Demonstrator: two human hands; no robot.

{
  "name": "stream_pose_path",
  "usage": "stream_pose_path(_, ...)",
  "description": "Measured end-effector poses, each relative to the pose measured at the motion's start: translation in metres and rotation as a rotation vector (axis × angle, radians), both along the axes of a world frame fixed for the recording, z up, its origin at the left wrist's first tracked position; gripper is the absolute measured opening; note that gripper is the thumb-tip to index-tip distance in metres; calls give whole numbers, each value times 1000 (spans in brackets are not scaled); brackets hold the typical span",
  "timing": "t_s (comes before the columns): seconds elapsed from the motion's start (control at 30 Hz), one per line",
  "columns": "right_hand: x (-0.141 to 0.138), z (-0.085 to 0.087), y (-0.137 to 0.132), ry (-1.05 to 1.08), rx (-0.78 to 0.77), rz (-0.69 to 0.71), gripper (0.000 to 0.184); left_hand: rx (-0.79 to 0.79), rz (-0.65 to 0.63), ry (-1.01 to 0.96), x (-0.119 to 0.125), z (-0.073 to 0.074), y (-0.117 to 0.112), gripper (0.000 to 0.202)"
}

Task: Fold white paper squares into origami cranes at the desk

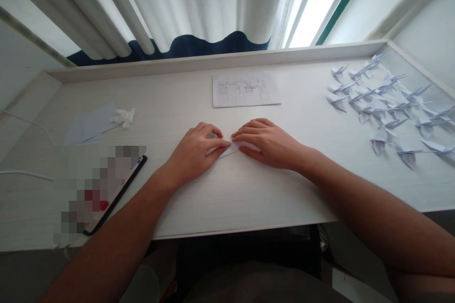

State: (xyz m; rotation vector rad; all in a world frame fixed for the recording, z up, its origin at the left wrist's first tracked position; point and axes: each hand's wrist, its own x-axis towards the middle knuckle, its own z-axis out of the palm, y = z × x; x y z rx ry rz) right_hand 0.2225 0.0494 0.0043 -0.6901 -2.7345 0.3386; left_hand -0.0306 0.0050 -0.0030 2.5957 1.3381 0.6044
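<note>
Reference landmark: a white rectangular paper sheet printed with a ruled table (245,92), lying flat on the pale, wood-grained tabletop (170,92). On the near side of this sheet, the small folded piece of white paper (230,149) lies on the tabletop between the two hands.

The left hand (197,150) grasps it, thumb and forefinger meeting at the paper's left part. The right hand (266,143) has its fingers bent over the paper's right part, thumb at the near edge; whether it pinches or merely presses cannot be determined. Both hands partly cover the paper, so its exact form is hidden.

Well to the right of the sheet stands a group of white, pointed folded-paper figures (387,110), closely set. Well to the left lie thin, plain white paper sheets (90,123), touched by a crumpled white tissue (124,117). Nearer the person, also left, lies a flat black-edged electronic device (119,190), its screen largely obscured.
</note>
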Motion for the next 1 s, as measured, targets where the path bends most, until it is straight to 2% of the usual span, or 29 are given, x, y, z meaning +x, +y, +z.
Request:
stream_pose_path(0.2, -3, -3, -6, -21, 61, -21, 31, -21, 22, -73, -1, -4, 3, 22)
stream_pose_path(0.43, -3, -5, -13, -24, 50, -63, 33, -149, 140, -208, -3, -8, 7, 20)
stream_pose_path(0.6, -2, -3, -13, -35, 37, -67, 33, -199, 92, -245, -7, -7, 10, 19)
stream_pose_path(0.8, -2, -4, -10, -25, 35, -48, 31, -98, -16, -85, -10, 2, 7, 24)
stream_pose_path(1.0, -2, -5, -7, -6, 63, -22, 30, 37, -36, 121, -10, 7, 1, 23)
